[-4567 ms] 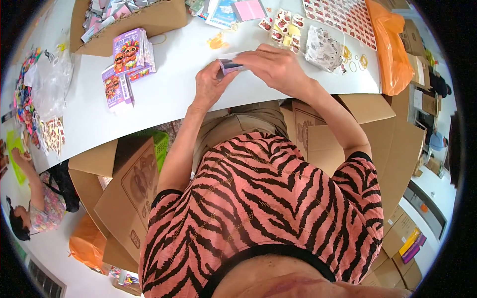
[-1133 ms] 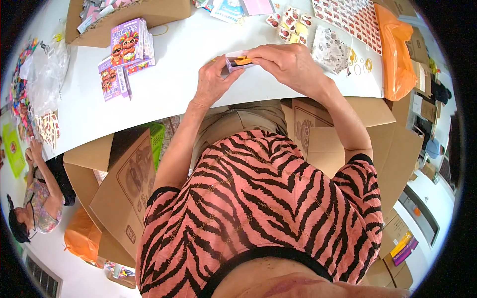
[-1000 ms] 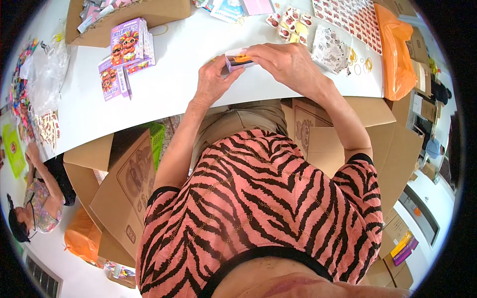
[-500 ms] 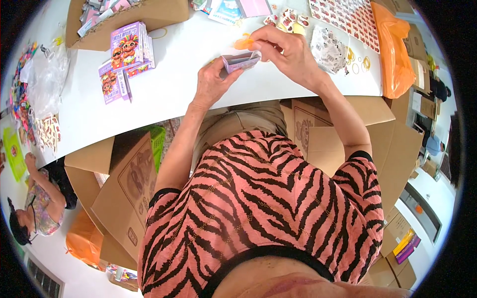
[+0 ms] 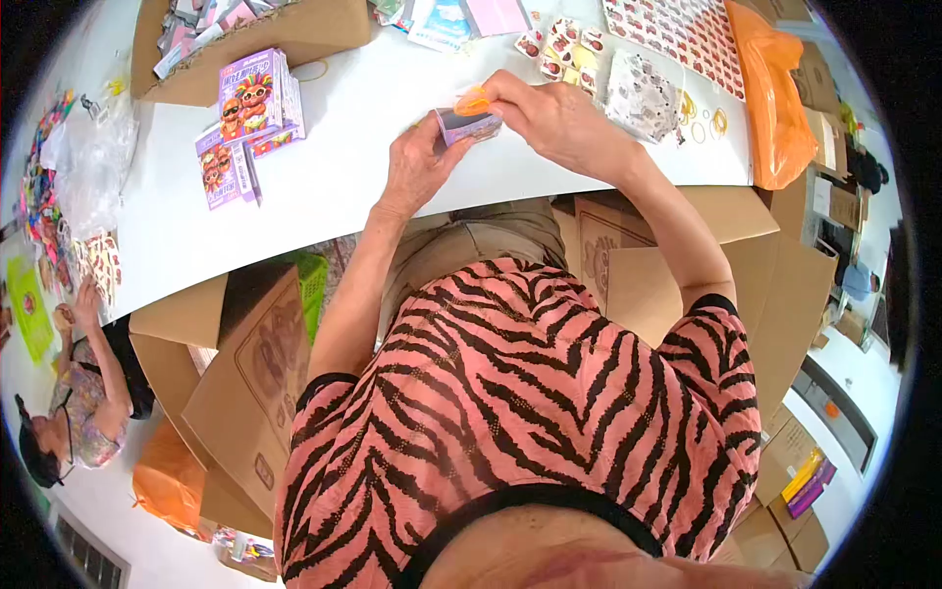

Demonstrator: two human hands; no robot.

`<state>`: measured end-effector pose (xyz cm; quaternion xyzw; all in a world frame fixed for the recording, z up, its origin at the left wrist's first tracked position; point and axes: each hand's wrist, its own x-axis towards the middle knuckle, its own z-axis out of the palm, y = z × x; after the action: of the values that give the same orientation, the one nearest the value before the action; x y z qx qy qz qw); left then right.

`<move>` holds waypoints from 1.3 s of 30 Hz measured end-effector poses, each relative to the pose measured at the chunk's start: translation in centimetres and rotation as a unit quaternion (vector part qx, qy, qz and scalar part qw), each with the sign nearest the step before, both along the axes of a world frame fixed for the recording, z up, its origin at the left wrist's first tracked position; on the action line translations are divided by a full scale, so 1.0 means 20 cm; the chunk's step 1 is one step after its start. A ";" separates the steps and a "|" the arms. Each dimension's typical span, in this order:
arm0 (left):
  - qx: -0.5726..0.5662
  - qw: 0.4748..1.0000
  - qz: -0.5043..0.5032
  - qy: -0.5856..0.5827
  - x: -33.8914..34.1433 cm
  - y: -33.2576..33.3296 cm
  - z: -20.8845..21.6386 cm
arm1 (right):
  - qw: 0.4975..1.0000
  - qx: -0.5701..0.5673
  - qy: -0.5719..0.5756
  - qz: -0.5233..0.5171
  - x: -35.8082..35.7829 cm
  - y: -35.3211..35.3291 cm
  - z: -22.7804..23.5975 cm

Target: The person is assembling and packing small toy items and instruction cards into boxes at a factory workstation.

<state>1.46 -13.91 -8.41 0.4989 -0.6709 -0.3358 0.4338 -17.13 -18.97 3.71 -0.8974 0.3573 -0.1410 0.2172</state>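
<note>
A small purple carton [image 5: 453, 129] with its upper end uncovered is gripped by my left hand [image 5: 414, 167], thumb along its near side. My right hand [image 5: 559, 120] pinches a small translucent orange piece [image 5: 472, 101] right at the carton's mouth; its exact kind cannot be made out. Part of the carton's right end is hidden behind my right fingers. To the left, a stack of printed purple cartons [image 5: 257, 96] stands on the white table, with a loose purple carton [image 5: 222, 177] lying in front of it.
A brown cardboard box [image 5: 294, 49] of small packets sits far left. At the right lie sticker sheets [image 5: 677, 39], a clear bag of printed pieces [image 5: 640, 98], yellow rings [image 5: 719, 123] and an orange plastic bag [image 5: 775, 98]. A co-worker [image 5: 98, 393] sits at left. Cardboard cartons [image 5: 250, 373] stand below the table edge.
My right hand has moved left, bringing the orange piece from beyond the purple carton to its mouth. My left hand stays nearly in place. The co-worker's hands have moved toward the table.
</note>
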 end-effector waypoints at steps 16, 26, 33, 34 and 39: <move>0.025 0.999 0.011 0.027 -0.01 0.00 0.03 | 0.996 -0.054 -0.042 0.053 0.03 -0.03 -0.02; 0.017 1.000 -0.005 0.005 0.01 0.00 -0.01 | 0.980 0.012 -0.183 -0.076 0.02 -0.22 0.03; 0.065 0.998 -0.005 0.017 0.00 0.00 0.02 | 0.953 -0.138 -0.187 -0.194 -0.08 -0.85 -0.03; 0.059 0.998 -0.006 0.016 0.00 0.00 0.02 | 0.952 -0.144 -0.188 -0.195 -0.10 -0.93 -0.04; 0.057 0.998 0.003 0.013 0.01 0.01 -0.01 | 0.923 -0.284 -0.154 -0.208 -0.10 -1.22 -0.01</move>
<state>1.60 -13.66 -8.69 0.5204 -0.6436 -0.3788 0.4140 -19.12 -43.33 3.45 -0.7943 0.4429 -0.4149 -0.0291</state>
